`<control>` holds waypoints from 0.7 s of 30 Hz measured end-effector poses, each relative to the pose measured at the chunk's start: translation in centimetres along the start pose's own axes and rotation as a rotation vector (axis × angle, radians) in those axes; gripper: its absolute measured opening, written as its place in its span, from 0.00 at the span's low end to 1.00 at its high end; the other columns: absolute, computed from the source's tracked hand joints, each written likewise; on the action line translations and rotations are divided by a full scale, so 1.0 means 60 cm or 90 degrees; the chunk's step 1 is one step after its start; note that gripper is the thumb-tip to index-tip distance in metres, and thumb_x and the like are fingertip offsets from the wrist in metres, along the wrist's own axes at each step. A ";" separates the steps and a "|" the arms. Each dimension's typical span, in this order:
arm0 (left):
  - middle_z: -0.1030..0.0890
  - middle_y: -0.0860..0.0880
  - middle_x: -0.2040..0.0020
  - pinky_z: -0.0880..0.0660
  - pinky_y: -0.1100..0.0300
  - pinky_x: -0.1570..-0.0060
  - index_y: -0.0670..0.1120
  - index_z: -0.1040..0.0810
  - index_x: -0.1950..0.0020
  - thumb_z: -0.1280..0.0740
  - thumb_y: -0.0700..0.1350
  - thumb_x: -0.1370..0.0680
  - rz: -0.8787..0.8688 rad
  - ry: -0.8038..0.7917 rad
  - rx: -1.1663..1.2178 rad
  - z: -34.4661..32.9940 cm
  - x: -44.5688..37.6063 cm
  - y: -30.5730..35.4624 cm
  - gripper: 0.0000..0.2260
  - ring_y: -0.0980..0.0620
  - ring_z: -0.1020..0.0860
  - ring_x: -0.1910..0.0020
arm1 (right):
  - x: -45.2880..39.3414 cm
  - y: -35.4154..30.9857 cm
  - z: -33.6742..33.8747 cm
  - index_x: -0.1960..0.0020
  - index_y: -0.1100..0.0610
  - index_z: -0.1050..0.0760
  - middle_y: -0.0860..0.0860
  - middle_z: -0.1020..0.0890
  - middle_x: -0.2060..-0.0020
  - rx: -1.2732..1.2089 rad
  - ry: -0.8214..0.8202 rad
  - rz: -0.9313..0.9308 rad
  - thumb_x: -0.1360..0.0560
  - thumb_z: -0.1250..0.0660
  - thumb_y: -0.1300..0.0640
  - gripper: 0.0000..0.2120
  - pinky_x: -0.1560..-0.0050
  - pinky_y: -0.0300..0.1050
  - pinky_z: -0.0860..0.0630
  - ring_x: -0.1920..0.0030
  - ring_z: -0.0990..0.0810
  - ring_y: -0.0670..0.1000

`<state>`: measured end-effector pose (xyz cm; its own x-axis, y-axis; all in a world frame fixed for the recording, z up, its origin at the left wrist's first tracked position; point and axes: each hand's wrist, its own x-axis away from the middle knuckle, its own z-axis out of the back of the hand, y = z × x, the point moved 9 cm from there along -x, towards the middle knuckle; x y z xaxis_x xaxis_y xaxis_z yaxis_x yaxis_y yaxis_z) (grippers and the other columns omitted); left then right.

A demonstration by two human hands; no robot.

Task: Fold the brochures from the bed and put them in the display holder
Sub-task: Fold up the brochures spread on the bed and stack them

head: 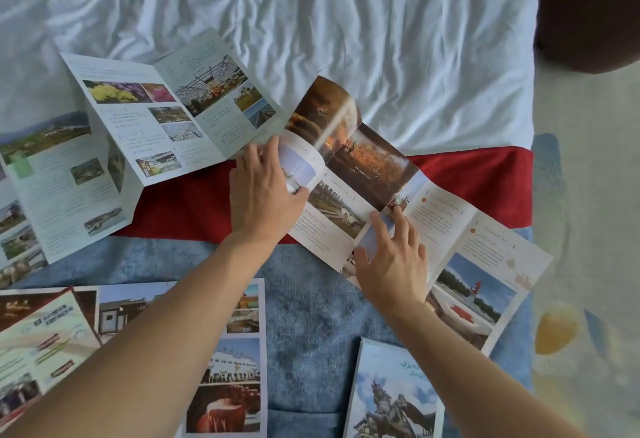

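Nearest, at bottom edge: folded booklet (394, 392) with horse statue cover on blue blanket (311, 316); photo sheet (228, 361) just left, partly under left forearm. Bare blanket between the two arms. Farther: right hand (393, 264) spread flat, pressing down long brochure (398, 202) whose right end overhangs bed edge. Left hand (265, 191) pinching same brochure's raised, blurred left panel between thumb and fingers. Left: two more unfolded brochures (156, 115), overlapping. Beyond: red band (478, 174), then wrinkled white sheet (346, 21), wide open. Patterned floor (588, 229) at right.
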<state>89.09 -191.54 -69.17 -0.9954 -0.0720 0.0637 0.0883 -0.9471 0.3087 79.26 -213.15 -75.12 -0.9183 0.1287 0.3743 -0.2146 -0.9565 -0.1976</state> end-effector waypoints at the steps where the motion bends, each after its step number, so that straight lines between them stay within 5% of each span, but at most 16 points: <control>1: 0.27 0.43 0.41 0.25 0.49 0.52 0.44 0.33 0.31 0.24 0.53 0.33 0.001 -0.011 0.035 -0.003 0.007 0.007 0.35 0.43 0.26 0.45 | 0.002 0.000 0.001 0.24 0.48 0.39 0.55 0.43 0.21 -0.001 -0.001 0.004 0.23 0.37 0.44 0.29 0.30 0.59 0.35 0.24 0.41 0.59; 5: 0.27 0.47 0.48 0.29 0.54 0.62 0.46 0.28 0.39 0.26 0.53 0.31 -0.033 -0.081 0.086 -0.027 0.045 0.042 0.25 0.46 0.24 0.52 | 0.014 0.001 0.006 0.24 0.48 0.41 0.56 0.44 0.21 -0.004 0.004 0.025 0.22 0.38 0.45 0.28 0.29 0.58 0.36 0.22 0.44 0.58; 9: 0.27 0.46 0.39 0.27 0.50 0.46 0.45 0.28 0.34 0.32 0.62 0.29 -0.120 -0.145 0.054 -0.061 0.073 0.080 0.30 0.44 0.28 0.40 | 0.030 0.009 0.007 0.22 0.48 0.42 0.54 0.47 0.20 0.009 0.001 0.046 0.21 0.39 0.44 0.30 0.26 0.57 0.41 0.21 0.48 0.57; 13: 0.38 0.43 0.24 0.38 0.43 0.29 0.49 0.31 0.28 0.53 0.76 0.30 -0.045 -0.232 0.070 -0.089 0.077 0.079 0.42 0.42 0.41 0.25 | 0.039 0.023 0.010 0.22 0.48 0.41 0.56 0.46 0.20 0.004 0.006 0.054 0.21 0.39 0.43 0.30 0.24 0.58 0.45 0.20 0.50 0.57; 16: 0.44 0.41 0.21 0.37 0.42 0.30 0.49 0.37 0.24 0.50 0.72 0.26 0.007 -0.249 0.090 -0.099 0.071 0.065 0.38 0.40 0.42 0.24 | 0.042 0.045 0.009 0.22 0.48 0.42 0.56 0.48 0.20 0.010 0.013 0.025 0.22 0.38 0.40 0.32 0.22 0.60 0.50 0.20 0.53 0.57; 21: 0.30 0.41 0.30 0.33 0.45 0.39 0.43 0.38 0.24 0.38 0.56 0.21 0.004 -0.203 0.068 -0.096 0.074 0.070 0.29 0.39 0.32 0.34 | 0.054 0.114 0.009 0.22 0.49 0.51 0.58 0.55 0.20 -0.020 0.021 -0.126 0.27 0.37 0.32 0.43 0.25 0.70 0.53 0.20 0.59 0.61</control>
<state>84.79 -197.66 -73.02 -0.9340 0.0404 0.3550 0.1145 -0.9074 0.4044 74.99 -219.43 -74.76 -0.8674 0.3222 0.3793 -0.4018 -0.9031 -0.1516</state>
